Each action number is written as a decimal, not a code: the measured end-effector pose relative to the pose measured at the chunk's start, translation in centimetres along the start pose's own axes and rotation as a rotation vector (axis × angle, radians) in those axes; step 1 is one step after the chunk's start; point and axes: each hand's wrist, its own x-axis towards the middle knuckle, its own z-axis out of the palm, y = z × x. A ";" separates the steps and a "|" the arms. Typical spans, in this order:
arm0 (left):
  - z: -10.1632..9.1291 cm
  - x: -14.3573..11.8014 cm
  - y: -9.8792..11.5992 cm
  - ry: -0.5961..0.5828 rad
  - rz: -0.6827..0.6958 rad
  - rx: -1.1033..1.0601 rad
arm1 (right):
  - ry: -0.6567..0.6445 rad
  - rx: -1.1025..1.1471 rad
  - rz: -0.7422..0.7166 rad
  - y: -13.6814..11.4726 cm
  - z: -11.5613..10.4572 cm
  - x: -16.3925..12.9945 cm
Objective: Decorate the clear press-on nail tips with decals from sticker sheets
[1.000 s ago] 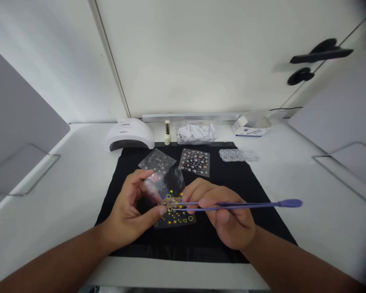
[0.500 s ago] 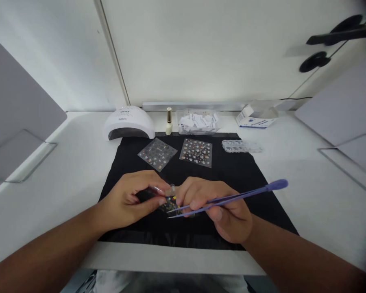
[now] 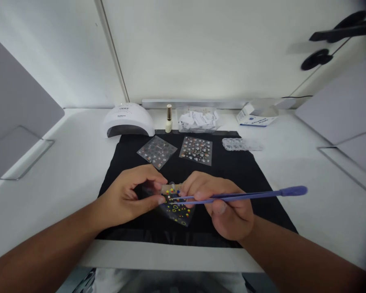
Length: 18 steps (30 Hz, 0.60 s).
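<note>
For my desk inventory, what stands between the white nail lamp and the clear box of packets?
In the head view, a pale nail polish bottle stands upright between them.

Single head-worn view: faces forward, down across desk point(image 3: 280, 179) (white panel point(image 3: 216, 49) beyond), close range.

- The tweezers point(image 3: 259, 195) had a smooth purple coat, fairly matt, over what was probably metal; the slim tips were too small to judge.
- The sticker sheet point(image 3: 178, 212) was thin, clear, glossy plastic film.
- Both patterned sheets, left point(image 3: 157, 152) and right point(image 3: 196, 150), looked like smooth see-through plastic.
- The mat point(image 3: 225, 171) was matt black cloth.
- The tabletop point(image 3: 280, 175) showed a smooth white finish with a soft sheen.
- The lamp point(image 3: 129, 116) had a shell of smooth, glossy white plastic.
- The bottle cap point(image 3: 169, 111) shone like gold metal.
- The packets point(image 3: 198, 119) were creased white paper.
- The carton point(image 3: 258, 121) was smooth printed card.
</note>
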 end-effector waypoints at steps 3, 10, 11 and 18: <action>0.0 0.1 0.3 -0.033 0.002 0.032 | 0.002 -0.004 0.013 0.0 0.0 -0.1; 0.0 -0.1 0.4 -0.048 0.051 0.061 | 0.083 -0.025 0.012 0.3 0.2 -0.2; 0.0 -0.1 0.4 -0.052 0.049 0.071 | 0.098 -0.026 0.006 0.4 0.2 -0.1; 0.3 0.1 0.6 0.012 -0.005 0.128 | 0.085 -0.048 0.013 0.2 0.1 -0.1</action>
